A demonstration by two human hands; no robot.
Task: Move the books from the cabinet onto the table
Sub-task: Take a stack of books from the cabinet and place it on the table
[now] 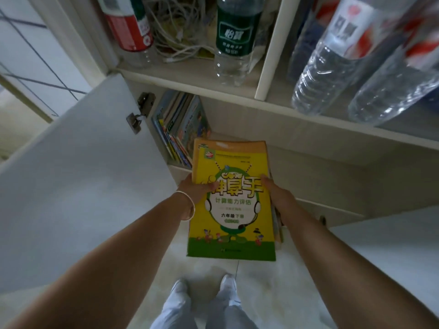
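Observation:
A stack of books (231, 210) with a yellow and green cover on top hangs in front of the open lower cabinet, above the floor. My left hand (197, 189) grips its left edge, thumb on the cover. My right hand (276, 195) grips its right edge, fingers underneath and hidden. More books (180, 129) stand upright inside the cabinet at its left side, leaning against each other. No table is in view.
The white cabinet door (78, 186) stands open on my left; another door edge (389, 245) is at lower right. The shelf above holds water bottles (235, 41), a red can (128, 22) and tangled white cables (175, 36). My feet (204, 288) are on pale floor.

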